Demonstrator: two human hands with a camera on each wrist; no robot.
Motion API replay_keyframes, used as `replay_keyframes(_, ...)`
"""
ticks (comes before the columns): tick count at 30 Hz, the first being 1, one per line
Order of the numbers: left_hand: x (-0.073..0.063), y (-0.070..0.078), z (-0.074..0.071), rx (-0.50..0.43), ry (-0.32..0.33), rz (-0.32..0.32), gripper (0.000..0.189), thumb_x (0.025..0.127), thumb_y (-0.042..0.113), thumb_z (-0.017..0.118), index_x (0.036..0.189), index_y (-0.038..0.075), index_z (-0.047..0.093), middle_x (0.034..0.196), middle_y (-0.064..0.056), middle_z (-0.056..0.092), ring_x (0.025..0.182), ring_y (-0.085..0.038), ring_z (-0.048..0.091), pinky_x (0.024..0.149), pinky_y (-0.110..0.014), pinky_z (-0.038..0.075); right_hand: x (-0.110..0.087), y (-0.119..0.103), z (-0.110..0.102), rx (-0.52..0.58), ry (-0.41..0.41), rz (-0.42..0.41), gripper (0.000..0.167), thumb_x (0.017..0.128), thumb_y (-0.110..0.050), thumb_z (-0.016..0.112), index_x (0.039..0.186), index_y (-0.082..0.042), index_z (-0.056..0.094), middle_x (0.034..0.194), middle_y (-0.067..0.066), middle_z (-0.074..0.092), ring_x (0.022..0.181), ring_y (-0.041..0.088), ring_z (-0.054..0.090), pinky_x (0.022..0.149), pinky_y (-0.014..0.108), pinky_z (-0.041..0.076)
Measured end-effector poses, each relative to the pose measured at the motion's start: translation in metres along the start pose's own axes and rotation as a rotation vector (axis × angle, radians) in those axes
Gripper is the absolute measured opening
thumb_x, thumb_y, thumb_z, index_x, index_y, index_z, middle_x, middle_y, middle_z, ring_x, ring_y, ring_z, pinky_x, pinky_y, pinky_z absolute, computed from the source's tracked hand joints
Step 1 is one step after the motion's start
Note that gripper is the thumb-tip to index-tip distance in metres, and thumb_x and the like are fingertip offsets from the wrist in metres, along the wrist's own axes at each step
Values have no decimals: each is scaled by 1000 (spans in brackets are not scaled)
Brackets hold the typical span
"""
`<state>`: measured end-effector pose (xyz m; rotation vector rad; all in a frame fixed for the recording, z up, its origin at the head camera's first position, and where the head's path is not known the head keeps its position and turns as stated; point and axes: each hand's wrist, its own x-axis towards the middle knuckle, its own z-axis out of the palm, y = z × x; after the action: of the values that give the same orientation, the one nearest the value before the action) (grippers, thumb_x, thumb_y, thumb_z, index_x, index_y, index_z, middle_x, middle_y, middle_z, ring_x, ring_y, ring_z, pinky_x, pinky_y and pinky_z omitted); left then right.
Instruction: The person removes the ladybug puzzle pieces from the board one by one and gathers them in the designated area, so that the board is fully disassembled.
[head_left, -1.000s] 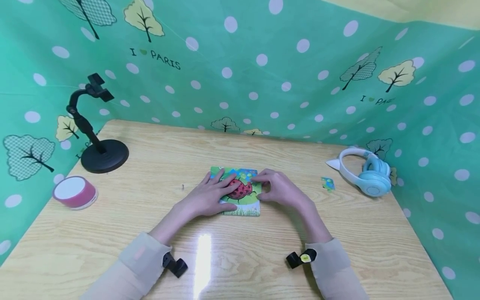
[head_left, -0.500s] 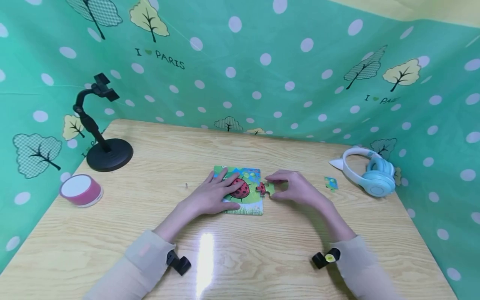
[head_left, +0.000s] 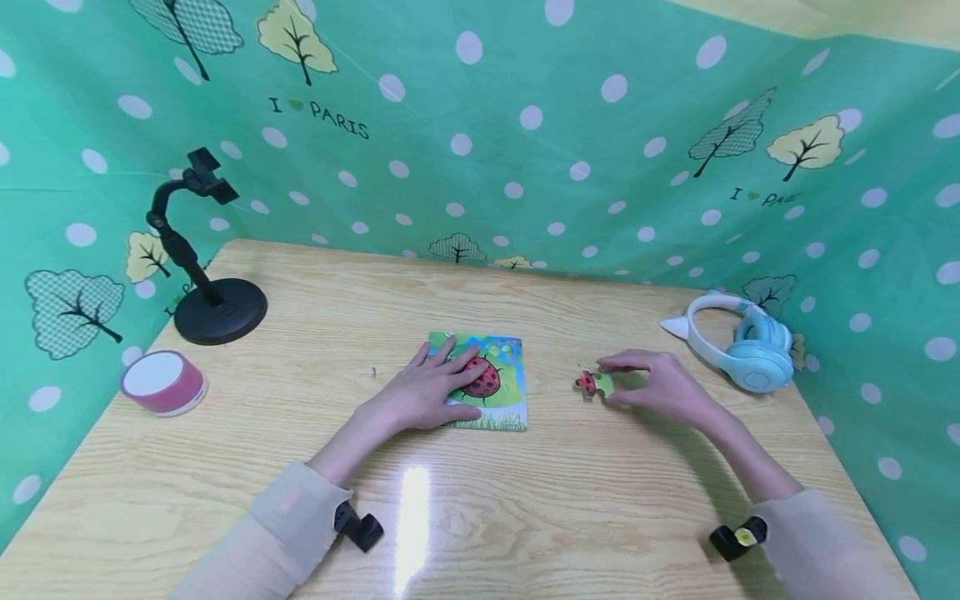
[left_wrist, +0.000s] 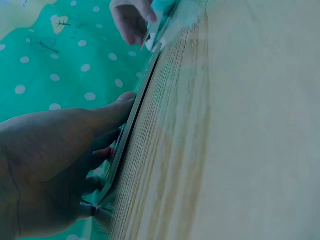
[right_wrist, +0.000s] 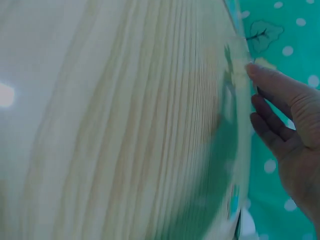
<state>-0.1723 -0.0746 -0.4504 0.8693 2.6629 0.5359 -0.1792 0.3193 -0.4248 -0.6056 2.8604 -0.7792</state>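
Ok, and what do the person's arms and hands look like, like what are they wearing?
The left hand and right hand are bare, without gloves. The left sleeve and right sleeve are pale greyish beige, ending short of the wrists. Each cuff carries a small black device: the left device and the right device, which bears a yellow label. I see no cables.

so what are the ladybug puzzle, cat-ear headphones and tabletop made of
Ladybug puzzle: perhaps printed wood or card; thin, straight edge. Cat-ear headphones: probably smooth plastic; evenly coloured, rounded shells. Tabletop: glossy wood or laminate, by grain and bright reflection.
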Motion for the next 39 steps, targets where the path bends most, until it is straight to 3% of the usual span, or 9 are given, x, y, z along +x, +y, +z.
replay_keyframes(6,0,1,-1,-5,-3,-3,76,97,59,60,161,28,35,175,1,12,163,-35,-1,131,-61,0,-24,24,-17,-70,35,24,54,79,-26,90,129,-16,73,119,-1,78,112,24,72,97,45,58)
replay_keyframes(11,1,2,-1,-7,1,3,75,97,60,59,161,28,35,175,1,12,163,-35,-1,131,-61,0,-44,44,-28,-111,80,45,53,78,-27,91,127,-18,74,116,-2,79,106,-7,67,90,28,59)
replay_keyframes(14,1,3,-1,-9,0,5,75,97,60,59,161,28,35,175,1,13,163,-35,-1,131,-61,1,-55,54,-34,-101,92,62,51,78,-26,91,126,-16,74,115,0,80,103,-15,61,86,24,59)
replay_keyframes(20,-1,1,-1,-10,1,3,75,97,59,60,161,27,35,175,0,13,163,-36,0,131,-62,1,-67,67,-41,-106,99,55,50,79,-23,90,125,-13,75,113,4,80,101,0,69,83,20,58)
replay_keyframes(28,-3,1,-1,-6,1,-2,76,97,59,60,161,27,36,175,-1,13,163,-37,1,131,-62,1,-67,79,-40,-84,118,-24,50,74,-11,92,121,-6,75,110,8,80,98,-10,66,82,8,54)
replay_keyframes(39,-2,1,-1,-4,2,6,75,98,58,61,160,25,37,175,-1,14,163,-37,1,131,-63,3,-67,83,-39,-95,75,11,49,75,-15,92,120,-9,76,111,9,80,97,-6,69,79,14,58)
